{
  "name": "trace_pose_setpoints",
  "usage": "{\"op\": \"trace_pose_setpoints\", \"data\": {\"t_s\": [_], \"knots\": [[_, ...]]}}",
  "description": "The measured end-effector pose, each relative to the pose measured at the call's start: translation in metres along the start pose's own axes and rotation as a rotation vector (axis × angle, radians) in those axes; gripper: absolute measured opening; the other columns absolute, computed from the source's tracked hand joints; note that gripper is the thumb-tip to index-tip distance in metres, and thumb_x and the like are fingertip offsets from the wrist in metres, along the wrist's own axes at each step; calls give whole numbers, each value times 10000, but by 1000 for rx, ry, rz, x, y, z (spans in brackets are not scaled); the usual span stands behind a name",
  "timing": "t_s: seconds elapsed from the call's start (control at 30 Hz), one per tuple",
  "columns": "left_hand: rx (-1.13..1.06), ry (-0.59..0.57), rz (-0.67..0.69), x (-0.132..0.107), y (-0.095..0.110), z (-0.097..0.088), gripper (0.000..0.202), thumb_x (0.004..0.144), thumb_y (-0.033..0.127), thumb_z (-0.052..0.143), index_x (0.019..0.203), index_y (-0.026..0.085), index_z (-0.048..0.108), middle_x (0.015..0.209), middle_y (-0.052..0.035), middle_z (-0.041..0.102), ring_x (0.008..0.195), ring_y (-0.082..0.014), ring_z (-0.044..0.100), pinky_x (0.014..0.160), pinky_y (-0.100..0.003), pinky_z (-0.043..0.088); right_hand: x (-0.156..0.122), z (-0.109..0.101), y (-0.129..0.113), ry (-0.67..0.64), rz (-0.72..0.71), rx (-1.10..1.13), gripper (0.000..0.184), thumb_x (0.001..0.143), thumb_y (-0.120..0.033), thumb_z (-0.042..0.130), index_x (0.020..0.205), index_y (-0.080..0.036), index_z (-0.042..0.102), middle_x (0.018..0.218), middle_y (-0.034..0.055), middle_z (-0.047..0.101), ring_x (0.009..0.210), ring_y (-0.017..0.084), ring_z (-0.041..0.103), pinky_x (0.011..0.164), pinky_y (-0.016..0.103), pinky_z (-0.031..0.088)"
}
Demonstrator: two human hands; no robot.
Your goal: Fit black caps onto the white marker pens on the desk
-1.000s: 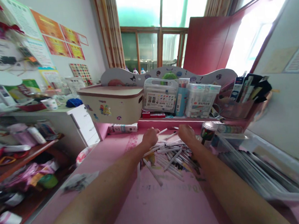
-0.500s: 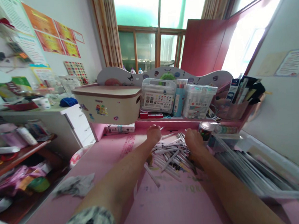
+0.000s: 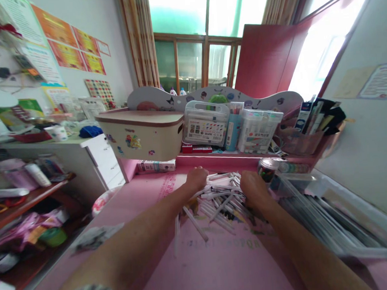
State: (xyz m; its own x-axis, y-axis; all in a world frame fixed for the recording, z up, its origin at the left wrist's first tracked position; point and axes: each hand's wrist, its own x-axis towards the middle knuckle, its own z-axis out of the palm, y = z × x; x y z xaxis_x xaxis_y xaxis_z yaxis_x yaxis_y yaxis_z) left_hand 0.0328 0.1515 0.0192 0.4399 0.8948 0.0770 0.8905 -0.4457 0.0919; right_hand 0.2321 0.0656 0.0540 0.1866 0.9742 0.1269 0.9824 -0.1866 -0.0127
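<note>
A loose heap of several white pens [image 3: 221, 200] lies on the pink desk [image 3: 217, 261] in front of me. My left hand [image 3: 196, 179] rests at the heap's left edge with its fingers curled over some pens. My right hand [image 3: 252, 186] sits at the heap's right side, fingers bent down into the pens. The fingertips of both hands are hidden from me, so what each one grips is unclear.
A beige lidded box [image 3: 143, 135], clear marker cases [image 3: 206, 129] and a pen cup stand at the back of the desk. A small tin [image 3: 267, 169] and a clear tray of pens [image 3: 319, 216] lie on the right. Cluttered shelves [image 3: 22, 195] fill the left.
Both hands have drawn slightly closer together around the pen heap, gathering the pens at its far end. The view has shifted a little.
</note>
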Motion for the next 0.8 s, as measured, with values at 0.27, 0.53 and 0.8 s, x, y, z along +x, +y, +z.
{"op": "trace_pose_setpoints", "data": {"t_s": [0.27,0.53,0.8], "knots": [[-3,71,13,-16,-14,-8,194,933,209,572,1074,173,701,1107,-117,676,1084,-241,634,957,-405,500,23,6,-20,64,-111,22,362,942,-59,366,1146,-102,661,1144,190,696,1090,249,655,907,314,464],[-12,112,-67,6,-23,0,356,938,344,594,1249,173,583,1264,-108,600,1063,-234,623,887,-449,546,27,19,-20,-33,-260,74,387,885,-49,448,1129,-169,724,1079,137,741,1042,215,673,893,274,446],[-118,22,43,-13,-17,13,264,938,243,528,1106,198,726,1112,-127,696,1069,-248,648,953,-363,481,-9,6,-3,-71,-363,110,359,909,-95,444,1097,-174,740,1102,106,745,1042,210,672,886,254,429]]}}
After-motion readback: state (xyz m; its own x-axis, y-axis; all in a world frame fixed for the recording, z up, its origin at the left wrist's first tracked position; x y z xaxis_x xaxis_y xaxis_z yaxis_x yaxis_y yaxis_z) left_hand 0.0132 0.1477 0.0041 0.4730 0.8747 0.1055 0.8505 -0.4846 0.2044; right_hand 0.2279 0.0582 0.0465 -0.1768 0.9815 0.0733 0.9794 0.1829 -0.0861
